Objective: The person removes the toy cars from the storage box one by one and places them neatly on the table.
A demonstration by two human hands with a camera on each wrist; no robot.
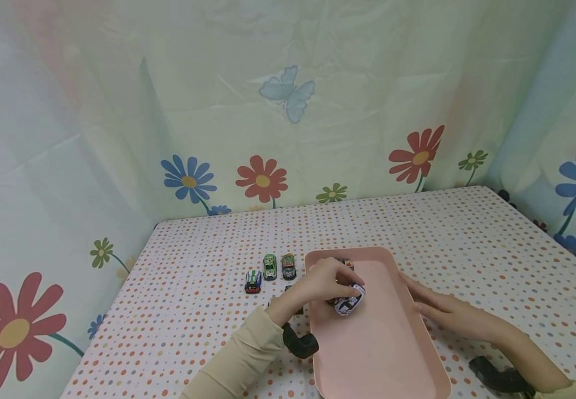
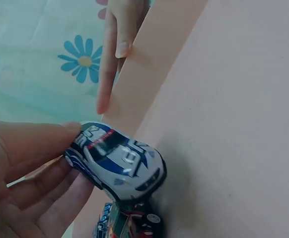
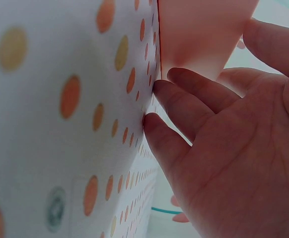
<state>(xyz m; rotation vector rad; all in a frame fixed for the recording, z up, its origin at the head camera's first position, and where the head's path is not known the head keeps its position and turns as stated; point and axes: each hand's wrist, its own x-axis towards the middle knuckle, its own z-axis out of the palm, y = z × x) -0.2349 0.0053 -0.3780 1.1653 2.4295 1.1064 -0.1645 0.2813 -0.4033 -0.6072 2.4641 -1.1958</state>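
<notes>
Over the pink tray (image 1: 377, 343), my left hand (image 1: 325, 281) pinches a white and blue toy car (image 1: 350, 302) between thumb and fingers. The left wrist view shows that toy car (image 2: 124, 161) tilted, with lettering on its hood and roof. Under it, other small toy cars (image 2: 129, 220) sit in the tray, partly covered by the held one. Another car (image 1: 347, 264) shows near the tray's far end, behind my left hand. My right hand (image 1: 454, 313) rests at the tray's right side with straight fingers, thumb at the rim (image 3: 204, 34) and other fingertips against the table.
Left of the tray on the dotted table (image 1: 193, 310) stand a green car (image 1: 270, 266), a brown and green car (image 1: 289, 266) and a striped car (image 1: 253, 281). More cars are partly hidden behind my left forearm. A flowered curtain (image 1: 347, 111) surrounds the table.
</notes>
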